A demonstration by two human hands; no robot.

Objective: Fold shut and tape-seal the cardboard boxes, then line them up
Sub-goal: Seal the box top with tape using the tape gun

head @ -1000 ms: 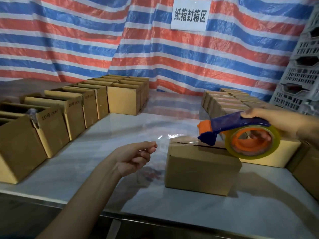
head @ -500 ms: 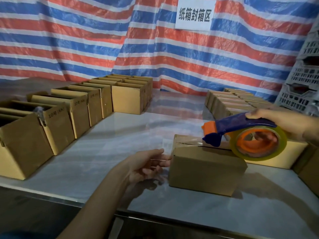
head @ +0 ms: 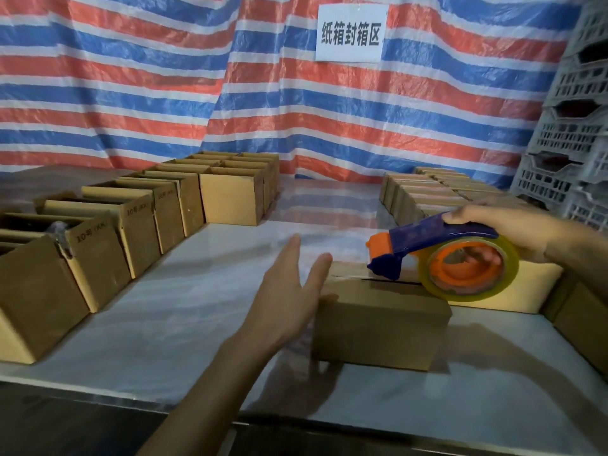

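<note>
Several open boxes (head: pixel 98 245) are ranged at left. The left hand (head: pixel 286 297), pinching tape a second ago, is now held flat-fingered and empty at the central box's (head: pixel 381 327) left end. The tape dispenser (head: pixel 444 258), gripped by the right hand (head: pixel 503 228), is set at the seam, so the tape end is judged anchored.

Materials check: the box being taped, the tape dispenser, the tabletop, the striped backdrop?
box: matte brown cardboard, likely corrugated; creased flaps, raw edges.
tape dispenser: glossy moulded plastic, blue handle, orange hub; its roll looks like clear yellowish film.
tabletop: pale, reflective, maybe polished stone or laminate; cannot tell.
striped backdrop: probably woven plastic tarp, by its crinkled sheen.
</note>
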